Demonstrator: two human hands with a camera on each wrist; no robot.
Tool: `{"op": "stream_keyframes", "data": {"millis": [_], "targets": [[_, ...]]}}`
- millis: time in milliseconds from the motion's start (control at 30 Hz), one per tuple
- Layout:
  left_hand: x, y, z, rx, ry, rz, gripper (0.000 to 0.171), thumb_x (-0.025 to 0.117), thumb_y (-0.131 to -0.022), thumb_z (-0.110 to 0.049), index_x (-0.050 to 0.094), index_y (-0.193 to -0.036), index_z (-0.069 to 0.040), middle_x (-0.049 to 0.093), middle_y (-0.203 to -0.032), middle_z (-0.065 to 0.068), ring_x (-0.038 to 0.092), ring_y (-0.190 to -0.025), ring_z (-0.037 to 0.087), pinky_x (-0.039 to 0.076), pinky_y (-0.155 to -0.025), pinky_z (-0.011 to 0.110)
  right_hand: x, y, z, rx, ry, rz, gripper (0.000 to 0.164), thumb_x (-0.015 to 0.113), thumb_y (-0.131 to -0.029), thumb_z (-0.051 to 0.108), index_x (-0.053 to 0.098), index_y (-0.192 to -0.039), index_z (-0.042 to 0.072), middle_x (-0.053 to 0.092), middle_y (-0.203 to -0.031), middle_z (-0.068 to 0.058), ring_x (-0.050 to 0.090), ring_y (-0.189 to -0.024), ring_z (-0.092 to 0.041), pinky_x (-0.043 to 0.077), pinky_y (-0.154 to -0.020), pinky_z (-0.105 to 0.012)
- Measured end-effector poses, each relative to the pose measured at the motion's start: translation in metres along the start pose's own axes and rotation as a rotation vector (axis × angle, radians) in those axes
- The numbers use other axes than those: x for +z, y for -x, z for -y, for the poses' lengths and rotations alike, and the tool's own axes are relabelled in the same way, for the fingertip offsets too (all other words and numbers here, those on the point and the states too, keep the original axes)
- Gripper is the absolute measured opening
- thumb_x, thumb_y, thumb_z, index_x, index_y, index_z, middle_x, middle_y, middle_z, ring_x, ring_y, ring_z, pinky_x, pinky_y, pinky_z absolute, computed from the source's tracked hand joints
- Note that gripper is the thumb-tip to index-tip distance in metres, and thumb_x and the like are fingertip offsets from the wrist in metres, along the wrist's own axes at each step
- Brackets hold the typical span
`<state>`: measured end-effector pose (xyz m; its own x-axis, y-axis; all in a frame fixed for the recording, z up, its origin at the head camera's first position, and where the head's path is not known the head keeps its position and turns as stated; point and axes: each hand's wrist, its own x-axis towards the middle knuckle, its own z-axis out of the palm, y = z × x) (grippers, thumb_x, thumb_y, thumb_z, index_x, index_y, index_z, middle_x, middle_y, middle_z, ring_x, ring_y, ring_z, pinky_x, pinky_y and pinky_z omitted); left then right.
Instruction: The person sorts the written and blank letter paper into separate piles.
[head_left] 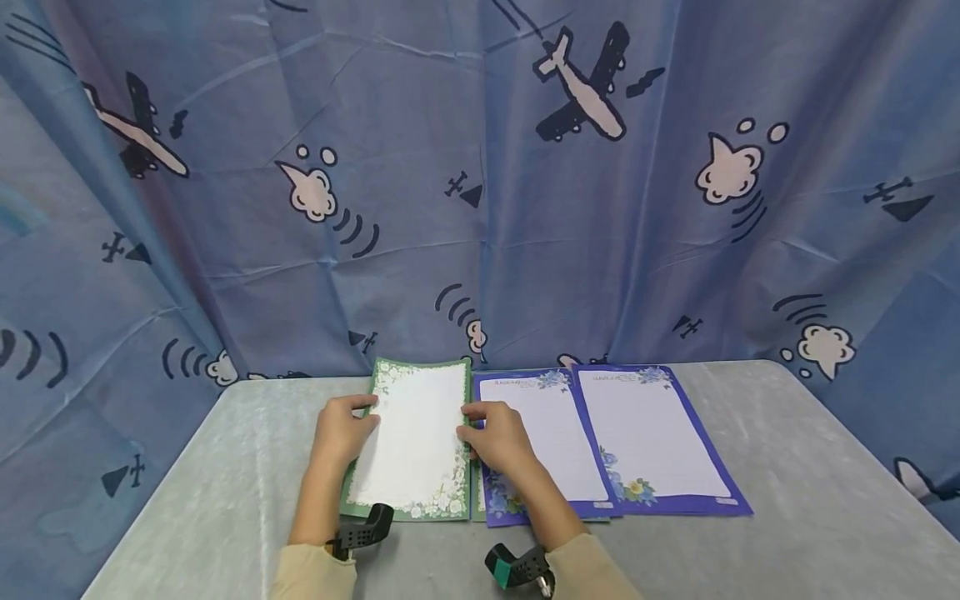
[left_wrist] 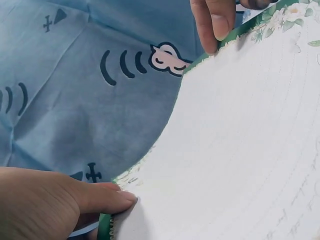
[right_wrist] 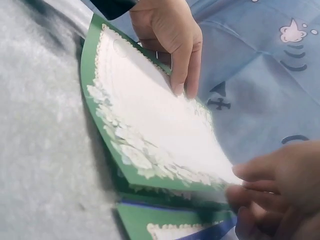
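Note:
A green-bordered paper sheet [head_left: 412, 442] with white flowers is held between both hands over the table. My left hand [head_left: 341, 429] pinches its left edge between thumb and fingers. At the opposite edge, my right hand [head_left: 506, 442] grips the paper the same way. The sheet [left_wrist: 235, 135] bows in a curve in the left wrist view. In the right wrist view, another green-bordered sheet [right_wrist: 137, 225] lies below it. A purple-bordered sheet [head_left: 547, 437] with blue flowers lies partly under my right forearm. A second purple-bordered sheet [head_left: 656, 433] lies to its right, their edges meeting or overlapping.
The sheets are over a grey table [head_left: 802, 475] whose far edge meets a blue curtain [head_left: 420, 275] printed with planes and clouds. Black wrist devices sit on the left wrist [head_left: 363, 531] and the right wrist [head_left: 517, 568].

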<state>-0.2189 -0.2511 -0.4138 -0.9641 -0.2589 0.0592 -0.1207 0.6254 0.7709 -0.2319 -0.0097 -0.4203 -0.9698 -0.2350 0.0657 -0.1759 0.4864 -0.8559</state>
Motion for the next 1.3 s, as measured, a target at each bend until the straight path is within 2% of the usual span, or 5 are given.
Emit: {"op": "stream_keyframes", "data": {"millis": [233,333,467,800,1300], "targets": [[0.006,-0.003,0.004,-0.010,-0.010,-0.001,0.037,0.064,-0.092,-0.005,0.068,-0.129,-0.001,0.065,-0.132,0.025,0.061,-0.074,0.022,0.049,-0.063,0.033,0.005,-0.001,-0.005,0.000,0.035,0.012,0.038,0.070,-0.094,0.013,0.067,-0.129,-0.002,0.073,-0.116,-0.019,0.060,-0.050,-0.010,0.050,-0.052,-0.026],[0.010,-0.002,0.005,-0.009,-0.026,-0.009,0.037,0.064,-0.091,-0.005,0.068,-0.128,-0.001,0.063,-0.136,0.025,0.068,-0.097,0.036,0.055,-0.082,0.045,0.008,0.000,-0.007,-0.009,0.051,-0.004,0.038,0.070,-0.094,0.015,0.067,-0.128,-0.002,0.074,-0.114,-0.019,0.059,-0.050,-0.009,0.050,-0.051,-0.025],[0.016,-0.001,0.006,-0.016,-0.060,-0.023,0.038,0.065,-0.091,-0.005,0.068,-0.128,0.000,0.062,-0.138,0.023,0.057,-0.130,0.043,0.047,-0.105,0.057,0.011,0.000,-0.007,-0.019,0.081,-0.028,0.038,0.070,-0.094,0.017,0.068,-0.127,-0.001,0.074,-0.115,-0.019,0.058,-0.051,-0.007,0.050,-0.053,-0.024],[0.021,0.000,0.008,-0.027,-0.084,-0.045,0.039,0.068,-0.090,-0.006,0.068,-0.129,0.000,0.062,-0.138,0.023,0.056,-0.131,0.043,0.046,-0.107,0.057,0.012,0.000,-0.008,-0.056,0.179,-0.072,0.035,0.074,-0.091,0.020,0.072,-0.122,0.002,0.074,-0.118,-0.016,0.069,-0.112,-0.036,0.056,-0.091,-0.051],[0.017,0.000,0.014,0.020,-0.127,-0.009,0.041,0.073,-0.090,-0.009,0.068,-0.129,-0.001,0.064,-0.135,0.025,0.057,-0.129,0.044,0.047,-0.105,0.057,0.014,0.000,-0.007,-0.037,0.248,-0.067,0.037,0.080,-0.084,0.019,0.075,-0.117,0.004,0.074,-0.117,-0.017,0.069,-0.109,-0.035,0.057,-0.082,-0.045]]}}
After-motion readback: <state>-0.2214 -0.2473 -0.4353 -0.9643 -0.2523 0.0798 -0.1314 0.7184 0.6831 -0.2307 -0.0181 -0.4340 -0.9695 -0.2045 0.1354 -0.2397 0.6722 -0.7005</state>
